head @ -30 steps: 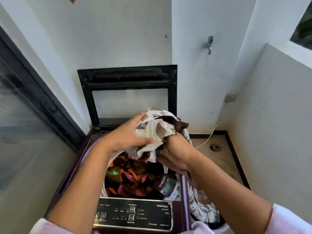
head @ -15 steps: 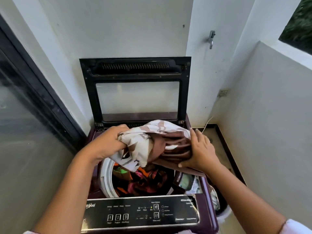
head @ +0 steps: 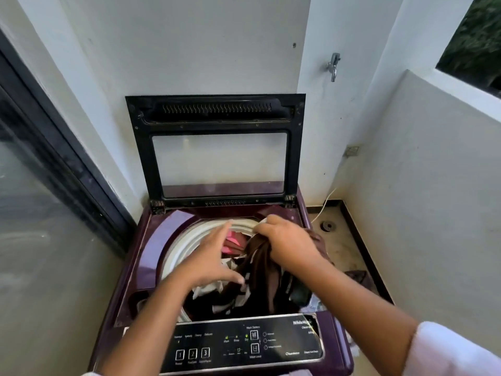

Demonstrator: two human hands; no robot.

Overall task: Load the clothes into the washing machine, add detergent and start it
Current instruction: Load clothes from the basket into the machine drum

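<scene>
Brown-and-white patterned garment (head: 260, 270), half inside the open drum of a top-loading washing machine (head: 151, 240), bunched at its upper end and trailing down into the tub. Gripped near the drum's far right edge by the right hand (head: 287, 245), fingers curled round the brown cloth. Left hand (head: 214, 261) just beside it over the drum's middle, fingers straight and spread wide, thumb out toward the white part of the fabric; hard to tell whether pressing on the cloth or just above it. Beneath both hands, pink clothes (head: 233, 240) already in the tub, ringed by the white drum rim (head: 184, 240).

Dark purple machine body, with a black control panel (head: 244, 346) along the near edge, numbered buttons at its left. Black-framed glass lid (head: 217, 112) raised upright against the white wall behind.

On the wall to the right, a metal tap (head: 333, 66), and lower down a socket (head: 352, 151) with a pale cable (head: 325, 204) running to the floor. Round floor drain (head: 328, 226) right of the machine. Dark-framed glass door (head: 40, 213) along the left. Pale pink sleeve (head: 461, 348) at the lower right corner.
</scene>
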